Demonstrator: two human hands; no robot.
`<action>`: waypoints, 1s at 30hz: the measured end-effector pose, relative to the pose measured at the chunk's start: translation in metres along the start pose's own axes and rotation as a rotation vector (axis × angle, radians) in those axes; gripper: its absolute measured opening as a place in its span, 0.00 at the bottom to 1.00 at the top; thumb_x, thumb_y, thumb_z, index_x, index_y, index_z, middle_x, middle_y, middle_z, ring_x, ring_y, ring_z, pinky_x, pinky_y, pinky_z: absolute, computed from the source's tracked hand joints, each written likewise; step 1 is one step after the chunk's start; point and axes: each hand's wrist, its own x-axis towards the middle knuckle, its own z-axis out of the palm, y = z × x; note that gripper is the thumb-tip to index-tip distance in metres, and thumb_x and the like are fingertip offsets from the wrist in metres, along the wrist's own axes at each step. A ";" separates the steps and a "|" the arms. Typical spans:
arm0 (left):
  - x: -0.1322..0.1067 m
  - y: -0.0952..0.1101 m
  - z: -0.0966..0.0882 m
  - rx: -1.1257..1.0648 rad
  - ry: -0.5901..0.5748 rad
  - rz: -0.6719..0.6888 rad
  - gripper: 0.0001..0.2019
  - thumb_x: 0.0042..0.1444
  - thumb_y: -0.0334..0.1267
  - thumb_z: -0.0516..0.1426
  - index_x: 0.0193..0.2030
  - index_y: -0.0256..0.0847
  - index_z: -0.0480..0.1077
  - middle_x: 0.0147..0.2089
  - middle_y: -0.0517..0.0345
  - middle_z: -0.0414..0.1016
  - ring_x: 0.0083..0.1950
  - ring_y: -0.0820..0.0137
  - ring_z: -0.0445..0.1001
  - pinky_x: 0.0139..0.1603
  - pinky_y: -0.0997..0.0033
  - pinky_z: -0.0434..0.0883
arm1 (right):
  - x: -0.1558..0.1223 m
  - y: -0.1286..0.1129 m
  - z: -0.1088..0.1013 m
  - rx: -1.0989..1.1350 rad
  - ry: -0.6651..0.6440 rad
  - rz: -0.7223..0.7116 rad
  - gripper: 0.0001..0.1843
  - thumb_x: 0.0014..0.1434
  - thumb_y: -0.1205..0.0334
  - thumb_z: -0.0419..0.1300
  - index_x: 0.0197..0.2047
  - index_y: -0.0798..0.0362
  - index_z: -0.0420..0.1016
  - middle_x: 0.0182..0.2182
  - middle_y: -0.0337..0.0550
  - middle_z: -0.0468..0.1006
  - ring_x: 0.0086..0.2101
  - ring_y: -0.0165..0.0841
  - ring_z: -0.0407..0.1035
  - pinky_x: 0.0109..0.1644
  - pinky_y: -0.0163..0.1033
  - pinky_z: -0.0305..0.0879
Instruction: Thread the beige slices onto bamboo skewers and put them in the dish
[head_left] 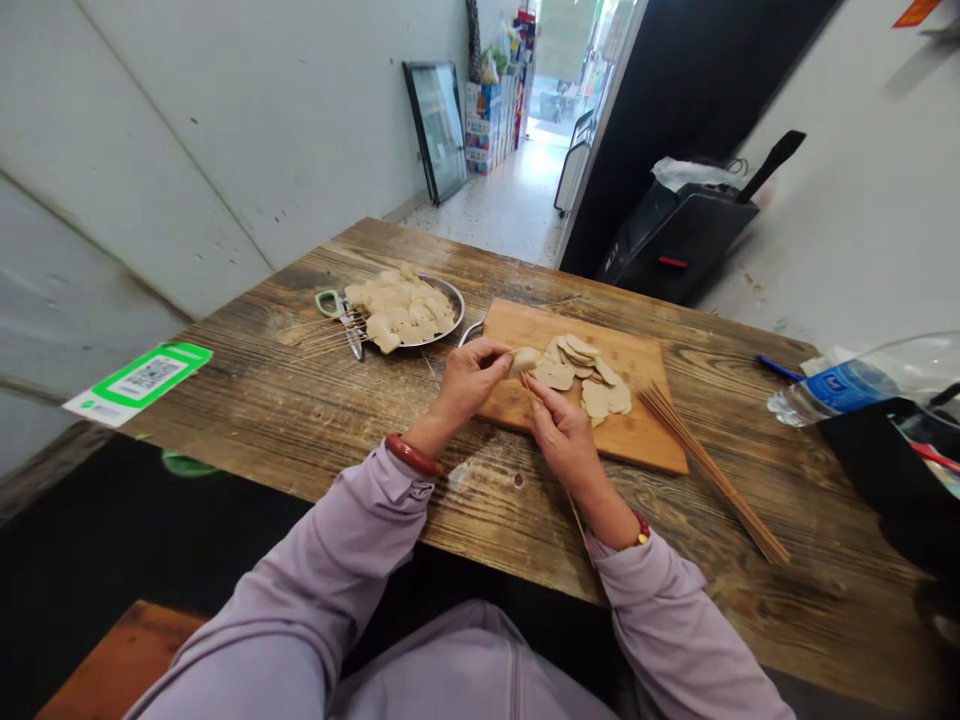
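Over the wooden cutting board (645, 448), my left hand (471, 380) pinches a thin pale slice (526, 360) at its edge. My right hand (566, 432) is closed around a thin bamboo skewer (577, 522), whose tip end is close to that slice; whether it has pierced it I cannot tell. Loose pale oval slices (600, 375) lie overlapped on the board beyond my fingers. To the right, a bundle of bamboo skewers (720, 480) rests partly on the board's edge. A round metal plate (457, 298) at the left carries many skewered slices (401, 305).
Green-handled scissors (328, 303) lie beside the plate. A QR-code card (146, 380) sits at the table's left edge. Toward the right are a water bottle (814, 393), a blue pen (778, 368) and a black container (874, 465). Behind the table stands a black bin (679, 240).
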 end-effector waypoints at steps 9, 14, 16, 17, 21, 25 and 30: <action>-0.001 -0.002 0.001 -0.008 0.009 0.021 0.03 0.52 0.33 0.64 0.29 0.40 0.81 0.31 0.57 0.77 0.34 0.70 0.70 0.38 0.72 0.65 | 0.001 0.001 0.000 -0.008 -0.021 -0.026 0.25 0.68 0.64 0.53 0.64 0.48 0.78 0.41 0.44 0.86 0.50 0.43 0.80 0.54 0.53 0.79; -0.001 0.002 -0.001 0.107 0.000 0.098 0.05 0.53 0.31 0.64 0.29 0.43 0.81 0.31 0.57 0.77 0.35 0.69 0.69 0.40 0.71 0.65 | 0.001 0.002 0.002 0.008 -0.009 0.000 0.23 0.68 0.62 0.53 0.63 0.49 0.79 0.39 0.44 0.86 0.49 0.43 0.80 0.54 0.52 0.79; -0.002 0.003 -0.001 0.148 0.008 0.120 0.06 0.53 0.30 0.63 0.28 0.43 0.81 0.31 0.57 0.76 0.35 0.69 0.70 0.41 0.71 0.65 | 0.001 0.003 0.003 0.019 0.004 0.014 0.23 0.69 0.61 0.53 0.61 0.49 0.80 0.39 0.45 0.86 0.48 0.43 0.80 0.53 0.51 0.79; -0.002 0.003 -0.001 0.160 0.008 0.125 0.06 0.53 0.30 0.63 0.28 0.43 0.80 0.30 0.57 0.77 0.35 0.69 0.70 0.41 0.70 0.65 | 0.001 0.003 0.003 0.023 0.009 0.019 0.22 0.69 0.61 0.53 0.61 0.50 0.80 0.39 0.46 0.86 0.47 0.43 0.80 0.52 0.50 0.79; 0.000 0.000 0.000 0.187 0.009 0.142 0.06 0.54 0.31 0.63 0.28 0.42 0.80 0.29 0.57 0.77 0.32 0.70 0.70 0.39 0.70 0.65 | 0.001 0.005 0.003 0.040 0.008 0.042 0.21 0.69 0.58 0.54 0.60 0.50 0.80 0.36 0.46 0.85 0.44 0.42 0.80 0.49 0.48 0.79; 0.002 -0.008 -0.001 0.239 0.016 0.197 0.06 0.54 0.32 0.62 0.27 0.40 0.78 0.27 0.59 0.76 0.30 0.71 0.69 0.36 0.70 0.65 | 0.001 0.007 0.003 0.118 -0.030 0.102 0.21 0.69 0.55 0.56 0.60 0.51 0.80 0.31 0.44 0.82 0.35 0.39 0.77 0.39 0.44 0.76; 0.004 -0.012 -0.003 0.305 0.004 0.279 0.06 0.55 0.34 0.61 0.27 0.40 0.75 0.26 0.60 0.73 0.29 0.72 0.68 0.35 0.70 0.65 | 0.001 0.007 0.003 0.204 -0.052 0.150 0.21 0.68 0.51 0.57 0.57 0.53 0.79 0.23 0.38 0.74 0.23 0.32 0.66 0.27 0.37 0.63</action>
